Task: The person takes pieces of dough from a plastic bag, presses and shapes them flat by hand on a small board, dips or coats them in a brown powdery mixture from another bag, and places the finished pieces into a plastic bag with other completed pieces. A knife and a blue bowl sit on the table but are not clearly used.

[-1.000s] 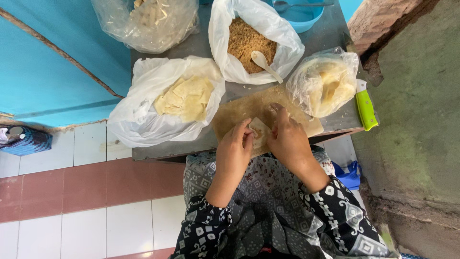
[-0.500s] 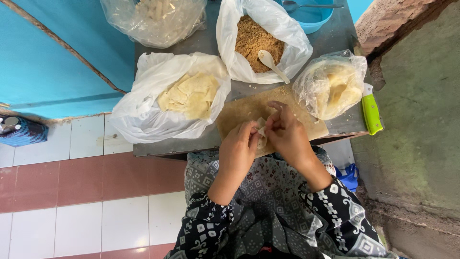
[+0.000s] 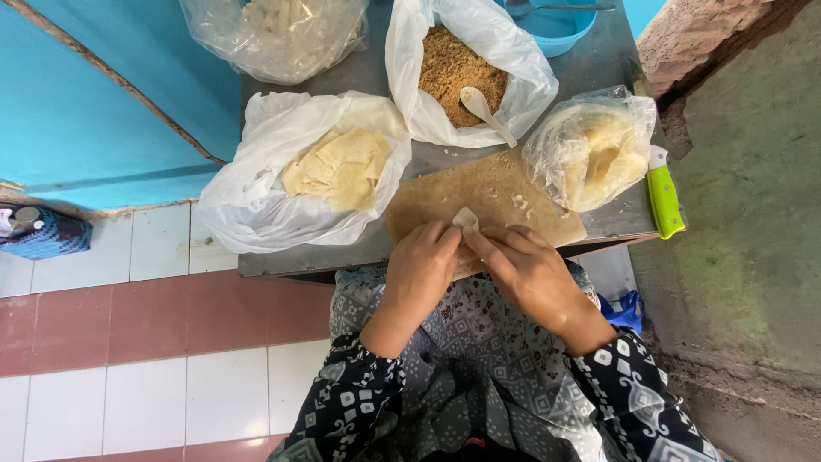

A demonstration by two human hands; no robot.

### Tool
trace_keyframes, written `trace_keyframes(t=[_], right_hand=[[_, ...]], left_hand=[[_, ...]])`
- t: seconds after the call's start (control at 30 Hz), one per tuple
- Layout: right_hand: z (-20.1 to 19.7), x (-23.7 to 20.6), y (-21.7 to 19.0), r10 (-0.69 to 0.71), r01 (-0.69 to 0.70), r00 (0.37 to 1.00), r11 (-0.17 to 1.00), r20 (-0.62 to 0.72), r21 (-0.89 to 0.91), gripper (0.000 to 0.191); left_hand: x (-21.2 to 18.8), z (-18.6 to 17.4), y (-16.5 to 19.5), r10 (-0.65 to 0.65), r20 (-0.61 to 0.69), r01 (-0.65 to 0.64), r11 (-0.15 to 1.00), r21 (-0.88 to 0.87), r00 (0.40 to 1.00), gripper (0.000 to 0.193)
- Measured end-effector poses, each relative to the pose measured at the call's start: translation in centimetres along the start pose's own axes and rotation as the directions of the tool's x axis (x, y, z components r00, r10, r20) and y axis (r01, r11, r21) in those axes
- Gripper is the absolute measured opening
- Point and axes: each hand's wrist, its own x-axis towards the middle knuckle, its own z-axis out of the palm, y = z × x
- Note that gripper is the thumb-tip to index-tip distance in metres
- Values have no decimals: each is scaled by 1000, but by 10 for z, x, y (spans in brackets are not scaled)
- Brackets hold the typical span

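My left hand (image 3: 421, 268) and my right hand (image 3: 523, 267) meet at the near edge of a brown wooden board (image 3: 479, 192) and pinch a small pale piece of dough (image 3: 465, 218) between their fingertips. Most of the dough is hidden by the fingers. Beyond the board, an open white bag of brown crumbly filling (image 3: 453, 68) has a white spoon (image 3: 481, 109) resting in it. To the left lies a white bag of flat pale dough sheets (image 3: 340, 167).
A clear bag of pale folded pieces (image 3: 594, 152) sits at the right of the grey table (image 3: 607, 51), with a green-handled knife (image 3: 662, 195) beside it. A clear bag (image 3: 278, 34) and a blue bowl (image 3: 558, 24) stand at the back. Tiled floor lies left.
Both hands have drawn back from the middle of the board to its near edge, still working the small dough piece. The view has shifted slightly.
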Motion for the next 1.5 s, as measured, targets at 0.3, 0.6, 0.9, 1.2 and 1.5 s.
trace_keyframes(t=[0.3,0.6,0.9,1.2,1.5], right_hand=[[51,-6,-4,705,-584,704,644,-87,494,59],[57,4,-5,662,-490,720,696,-206,525,53],[41,-4,-6,301,-304,918,952,-258,27,49],[50,-4,3,430,-392,873,899,-229,194,38],[45,-1,5,344,-290,920,920,-189,263,53]], left_hand=[[2,-18,-3,180,-12,-181,984,-10,984,24],[17,-14,-16,175,60,-172,983,-59,983,12],[33,-16,-19,114,185,-98,991,-94,976,13],[18,-24,-21,276,95,-270,961,-66,957,17],[15,-13,-24,180,53,-176,981,-83,982,13]])
